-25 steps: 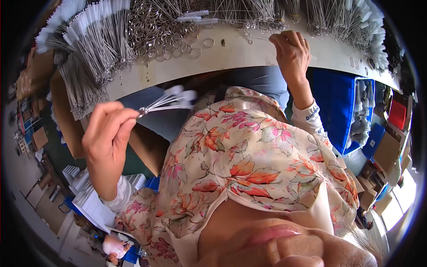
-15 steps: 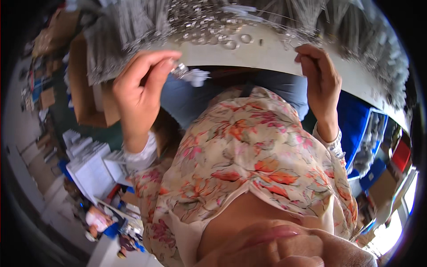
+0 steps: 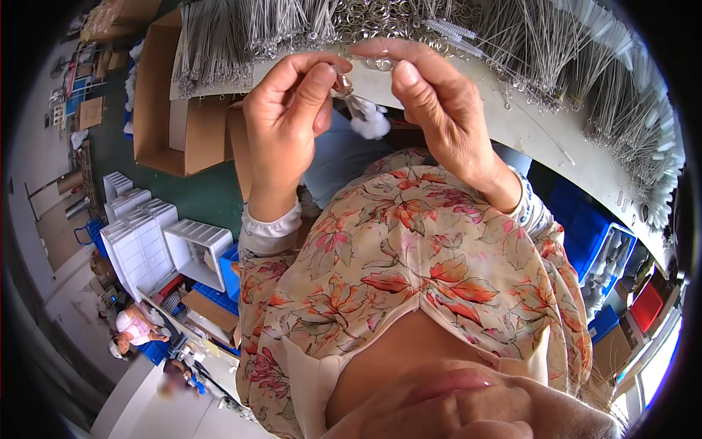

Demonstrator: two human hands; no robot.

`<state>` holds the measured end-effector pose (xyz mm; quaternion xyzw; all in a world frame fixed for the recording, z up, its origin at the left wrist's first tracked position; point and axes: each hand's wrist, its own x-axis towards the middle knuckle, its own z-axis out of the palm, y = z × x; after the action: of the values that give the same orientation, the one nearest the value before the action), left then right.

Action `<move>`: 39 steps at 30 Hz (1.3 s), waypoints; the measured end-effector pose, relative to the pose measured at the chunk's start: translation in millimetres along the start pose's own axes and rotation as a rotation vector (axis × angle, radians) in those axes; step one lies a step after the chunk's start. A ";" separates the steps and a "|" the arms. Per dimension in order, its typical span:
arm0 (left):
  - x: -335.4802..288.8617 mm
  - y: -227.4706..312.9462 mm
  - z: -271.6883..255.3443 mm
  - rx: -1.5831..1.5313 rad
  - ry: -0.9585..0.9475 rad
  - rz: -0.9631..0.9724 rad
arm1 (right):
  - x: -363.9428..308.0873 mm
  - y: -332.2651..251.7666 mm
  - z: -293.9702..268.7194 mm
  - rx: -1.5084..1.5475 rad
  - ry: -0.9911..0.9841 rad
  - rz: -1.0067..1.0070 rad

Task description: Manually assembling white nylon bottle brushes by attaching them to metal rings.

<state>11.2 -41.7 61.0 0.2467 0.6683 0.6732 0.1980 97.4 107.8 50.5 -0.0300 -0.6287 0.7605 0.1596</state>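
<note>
My left hand is closed in a pinch on a shiny metal ring. Below the ring hangs a small bunch of brushes with white bristle tufts; their wire stems are mostly hidden. Close by on the right, my right hand has its index finger stretched toward the ring and its thumb apart, with nothing visible between them. Behind both hands, a heap of loose metal rings lies on the pale table.
Bundles of looped wire brushes line the table's far side, with more on the left. Cardboard boxes stand left of the table, beyond them white plastic crates. A blue bin sits at right. Other people are far off at lower left.
My left hand has moved right with the ring and brushes. My right hand has come left from the table edge, and the hands are now close together.
</note>
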 end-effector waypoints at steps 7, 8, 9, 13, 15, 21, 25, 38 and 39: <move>3.5 -13.6 12.6 -0.464 0.095 -0.062 | 12.4 23.9 -7.2 -0.527 0.034 -0.554; 4.0 -13.6 15.5 -0.464 0.096 -0.063 | 12.7 26.3 -6.7 -0.526 0.034 -0.553; 4.7 -13.4 19.0 -0.489 0.112 -0.064 | 12.6 27.9 -6.6 -0.514 0.072 -0.588; 6.2 -19.4 21.8 -0.547 0.061 -0.020 | 11.1 20.9 -0.5 -0.538 0.175 -0.658; 6.4 -19.4 24.9 -0.531 0.101 -0.015 | 13.9 24.9 1.7 -0.531 0.197 -0.690; 8.1 -23.6 26.7 -0.487 0.152 0.019 | 14.5 33.4 3.9 -0.527 0.216 -0.721; 5.1 -19.7 31.8 -0.476 0.186 0.006 | 10.2 31.4 5.8 -0.464 0.179 -0.697; -0.8 -22.1 30.2 -0.226 0.187 0.198 | 10.2 34.9 7.2 -0.419 0.170 -0.619; -0.9 -21.4 31.8 -0.092 0.245 0.279 | 8.4 33.0 8.1 -0.456 0.188 -0.565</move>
<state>29.5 -16.1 39.2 0.2440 0.6151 0.7491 0.0310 80.7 97.2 21.6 0.0402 -0.7480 0.5208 0.4095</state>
